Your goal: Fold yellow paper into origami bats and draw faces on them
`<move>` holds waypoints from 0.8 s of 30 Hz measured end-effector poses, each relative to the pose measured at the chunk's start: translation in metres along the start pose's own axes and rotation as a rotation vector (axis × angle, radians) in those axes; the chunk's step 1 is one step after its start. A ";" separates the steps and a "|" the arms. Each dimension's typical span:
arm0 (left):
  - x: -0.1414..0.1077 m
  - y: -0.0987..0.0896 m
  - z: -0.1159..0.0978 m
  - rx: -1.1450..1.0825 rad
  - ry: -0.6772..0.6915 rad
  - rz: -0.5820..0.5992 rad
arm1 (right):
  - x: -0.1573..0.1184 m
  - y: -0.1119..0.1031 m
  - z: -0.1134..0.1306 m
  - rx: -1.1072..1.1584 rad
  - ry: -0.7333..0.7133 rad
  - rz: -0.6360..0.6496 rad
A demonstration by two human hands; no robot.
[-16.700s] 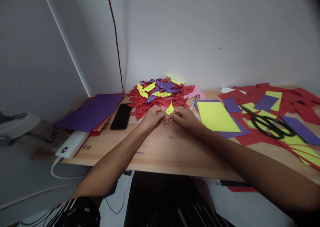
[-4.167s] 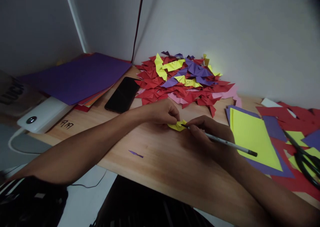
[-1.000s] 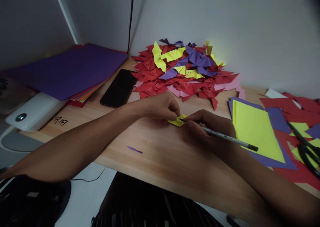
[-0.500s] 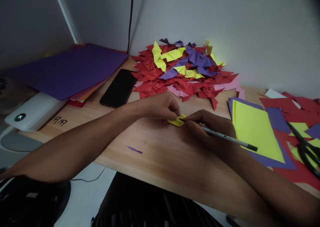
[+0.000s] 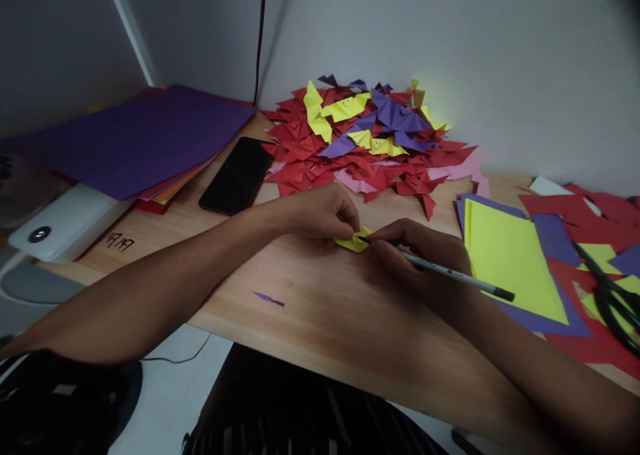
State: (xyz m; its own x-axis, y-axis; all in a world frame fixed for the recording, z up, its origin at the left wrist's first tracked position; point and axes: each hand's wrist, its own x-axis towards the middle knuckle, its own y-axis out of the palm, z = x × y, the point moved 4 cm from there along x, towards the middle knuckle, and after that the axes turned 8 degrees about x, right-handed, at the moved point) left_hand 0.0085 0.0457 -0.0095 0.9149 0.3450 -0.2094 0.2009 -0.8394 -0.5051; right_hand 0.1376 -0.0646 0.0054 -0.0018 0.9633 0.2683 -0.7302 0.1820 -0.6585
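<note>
Between my two hands a small folded yellow paper piece (image 5: pixel 354 243) lies on the wooden table. My left hand (image 5: pixel 327 213) is closed, its fingertips pinching the piece at its upper left edge. A grey pen with a dark end (image 5: pixel 450 273) sits in my right hand (image 5: pixel 423 251), gripped between thumb and fingers. Its dark tip touches the yellow paper. Behind my hands rises a heap of folded paper bats (image 5: pixel 365 141), red, purple, yellow and pink, and some yellow ones bear small drawn faces.
A black phone (image 5: pixel 235 175), a white power bank (image 5: pixel 67 223) and purple sheets (image 5: pixel 150 135) lie to the left. On the right are yellow sheets (image 5: pixel 510 261), red scraps (image 5: pixel 565 211) and black scissors (image 5: pixel 607 295). A purple sliver (image 5: pixel 269 299) lies near the front edge (image 5: pixel 310 375).
</note>
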 end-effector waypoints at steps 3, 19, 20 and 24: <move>0.000 0.000 0.000 0.005 0.015 0.001 | 0.000 0.001 -0.001 0.003 -0.023 0.012; 0.000 0.000 -0.001 0.003 0.019 -0.010 | 0.000 0.000 0.000 0.001 -0.012 0.024; 0.000 0.000 -0.001 0.004 0.021 -0.009 | 0.000 0.000 -0.001 0.002 -0.016 0.024; 0.001 0.000 0.001 0.006 0.021 -0.012 | 0.000 0.000 -0.001 -0.009 -0.019 0.001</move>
State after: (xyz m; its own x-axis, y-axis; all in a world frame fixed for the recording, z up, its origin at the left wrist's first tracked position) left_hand 0.0086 0.0466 -0.0108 0.9197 0.3463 -0.1851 0.2103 -0.8325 -0.5126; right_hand 0.1389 -0.0644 0.0046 -0.0151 0.9596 0.2811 -0.7244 0.1833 -0.6646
